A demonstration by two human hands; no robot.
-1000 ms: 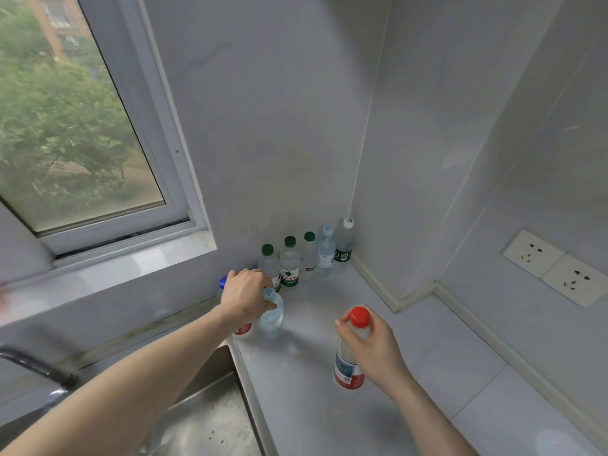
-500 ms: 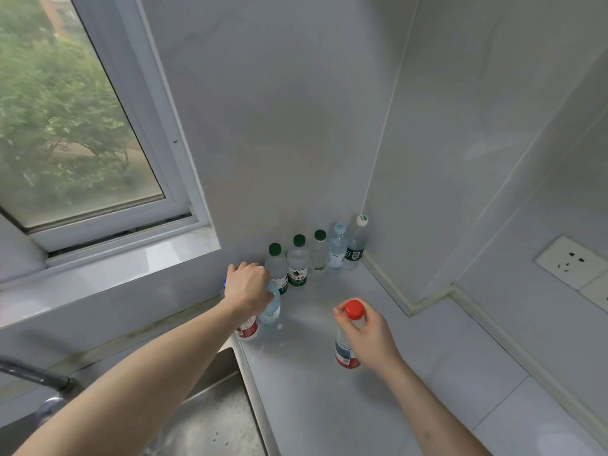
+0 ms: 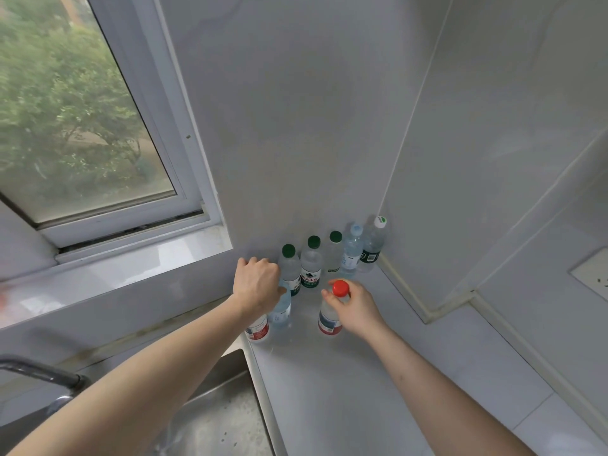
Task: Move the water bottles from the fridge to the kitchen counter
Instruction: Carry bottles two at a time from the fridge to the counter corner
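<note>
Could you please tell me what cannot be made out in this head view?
- Caps of the two bottles under the left hand: hidden by it.
- Row bottles' labels: too small to read.
- Tap: cut off by left edge.
- Wall socket: cut off by right edge.

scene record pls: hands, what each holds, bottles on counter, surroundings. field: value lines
left hand: grips the tops of two bottles at the counter's sink-side edge
left-hand bottles: red-label bottle, pale blue bottle, both upright
right hand: holds red-cap bottle by the neck, upright; base at counter, contact unclear
back row: five bottles against the wall, three green caps, one pale blue, one white cap
counter: pale grey
sink: left of counter, steel
window: upper left, trees outside
fridge: not in view
</note>
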